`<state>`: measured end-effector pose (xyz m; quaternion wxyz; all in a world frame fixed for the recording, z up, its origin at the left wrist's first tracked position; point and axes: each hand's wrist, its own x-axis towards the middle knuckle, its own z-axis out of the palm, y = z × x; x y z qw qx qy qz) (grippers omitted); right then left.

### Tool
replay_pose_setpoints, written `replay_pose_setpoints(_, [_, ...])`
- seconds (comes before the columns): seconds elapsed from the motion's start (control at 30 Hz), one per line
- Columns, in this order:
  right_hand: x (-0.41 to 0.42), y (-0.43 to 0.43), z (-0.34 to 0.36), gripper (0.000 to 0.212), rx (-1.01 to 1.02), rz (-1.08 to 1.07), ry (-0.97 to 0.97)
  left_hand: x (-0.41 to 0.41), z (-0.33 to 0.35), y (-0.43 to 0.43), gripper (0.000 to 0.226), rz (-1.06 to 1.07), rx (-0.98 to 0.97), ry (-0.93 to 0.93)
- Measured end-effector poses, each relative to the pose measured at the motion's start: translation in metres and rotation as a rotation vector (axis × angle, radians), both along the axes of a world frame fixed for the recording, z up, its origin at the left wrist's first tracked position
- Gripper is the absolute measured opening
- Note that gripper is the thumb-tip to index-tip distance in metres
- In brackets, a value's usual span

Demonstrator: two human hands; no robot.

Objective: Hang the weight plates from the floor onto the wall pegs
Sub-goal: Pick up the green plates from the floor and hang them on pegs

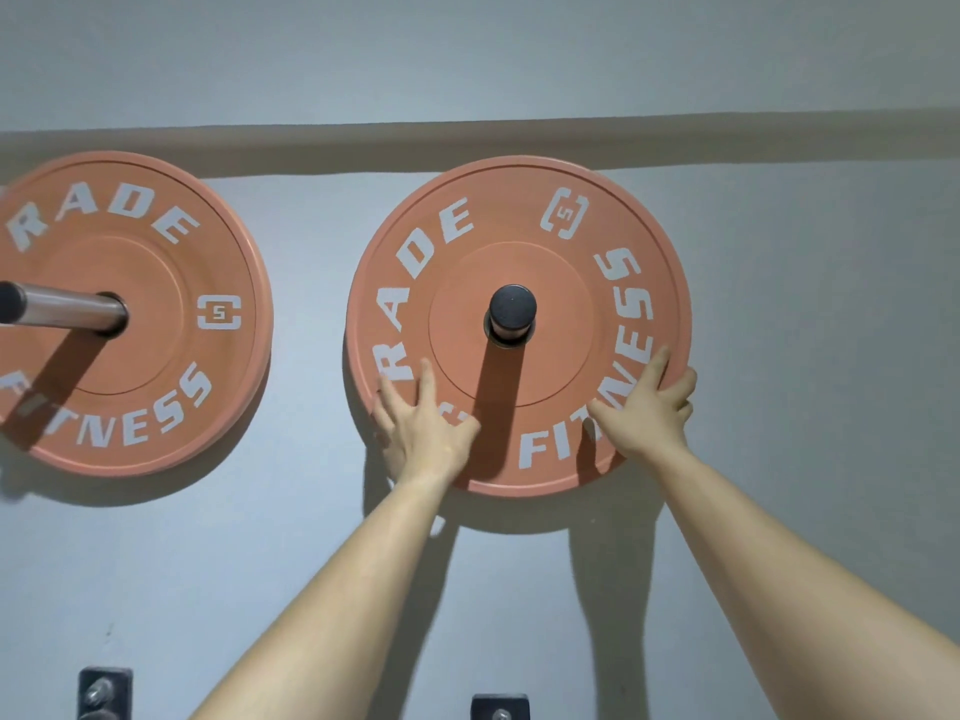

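Observation:
An orange weight plate (519,241) with white lettering hangs flat against the grey wall on a black-capped steel peg (512,310) that passes through its centre hole. My left hand (423,428) lies on the plate's lower left face, fingers spread and straight. My right hand (649,407) lies on its lower right face, its outer fingers curling over the rim. A second orange plate (140,356) hangs on another steel peg (67,306) at the left.
Two black wall brackets with bolts sit low on the wall, one at bottom left (104,691) and one at bottom centre (500,708). A horizontal ledge (727,137) runs across the wall above the plates. Bare grey wall lies to the right.

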<state>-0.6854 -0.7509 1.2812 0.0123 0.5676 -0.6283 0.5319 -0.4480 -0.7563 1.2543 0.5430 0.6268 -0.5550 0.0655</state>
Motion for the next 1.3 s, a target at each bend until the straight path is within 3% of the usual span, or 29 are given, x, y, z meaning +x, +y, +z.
replay_pose_setpoints(0.13, [0.02,-0.002,-0.03,0.109,0.056,0.035,-0.1,-0.021,-0.006,0.004,0.093,-0.095,0.052,-0.19])
replay_pose_setpoints(0.33, [0.045,0.008,-0.058,0.091,0.121,0.117,-0.198,-0.02,0.006,0.003,0.097,-0.101,0.089,-0.217])
replay_pose_setpoints(0.37, [0.047,0.012,-0.061,0.085,0.169,0.087,-0.165,-0.018,0.009,0.003,0.097,-0.09,0.096,-0.234])
replay_pose_setpoints(0.43, [0.049,0.021,-0.061,0.066,0.17,-0.171,0.115,-0.015,0.014,0.003,0.096,-0.058,0.103,-0.274])
replay_pose_setpoints(0.5, [0.044,0.019,-0.05,0.052,-0.061,-0.434,0.429,-0.011,0.02,0.003,0.097,-0.022,0.098,-0.32])
replay_pose_setpoints(0.57, [0.034,0.014,-0.026,0.065,-0.241,-0.404,0.592,-0.006,0.026,0.001,0.1,-0.003,0.097,-0.361])
replay_pose_setpoints(0.63, [0.024,0.005,0.0,0.093,-0.209,-0.289,0.693,0.001,0.032,-0.003,0.1,0.003,0.094,-0.393])
replay_pose_setpoints(0.73, [0.023,-0.005,0.02,0.109,-0.096,-0.219,0.757,0.012,0.04,-0.011,0.096,0.007,0.074,-0.452])
replay_pose_setpoints(1.3, [0.048,-0.013,0.001,0.114,-0.066,-0.222,0.68,0.034,0.053,-0.014,0.095,0.015,-0.001,-0.629])
